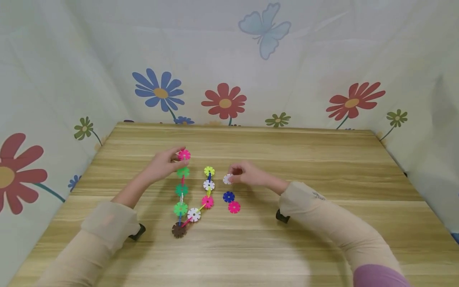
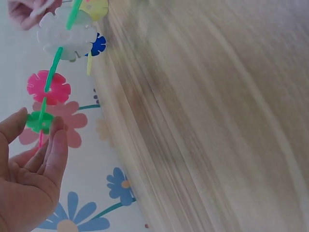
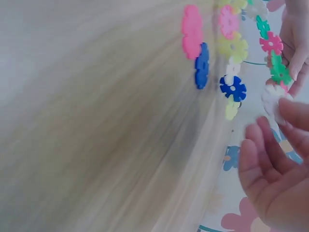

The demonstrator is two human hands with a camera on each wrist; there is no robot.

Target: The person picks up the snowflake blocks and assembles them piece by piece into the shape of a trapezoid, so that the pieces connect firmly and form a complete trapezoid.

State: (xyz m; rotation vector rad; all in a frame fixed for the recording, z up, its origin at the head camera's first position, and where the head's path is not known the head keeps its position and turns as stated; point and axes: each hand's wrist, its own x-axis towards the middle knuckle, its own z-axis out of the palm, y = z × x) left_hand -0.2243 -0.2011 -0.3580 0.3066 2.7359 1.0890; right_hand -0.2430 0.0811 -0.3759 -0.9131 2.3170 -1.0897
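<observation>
A chain of interlocked notched plastic flower discs lies on the table as two branches meeting at a brown disc (image 1: 179,230). My left hand (image 1: 165,163) grips the far end of the left branch, by a pink disc (image 1: 184,154). In the left wrist view its thumb and fingers pinch around a green disc (image 2: 39,122). A yellow disc (image 1: 209,171) ends the right branch. To the right of that, my right hand (image 1: 249,174) pinches a single white disc (image 1: 227,179) between thumb and finger, apart from the chain.
A loose blue disc (image 1: 228,196) and a loose pink disc (image 1: 234,207) lie on the wooden table (image 1: 305,247) just nearer than my right hand. A flower-printed cloth (image 1: 297,79) hangs behind the table's far edge and along its sides.
</observation>
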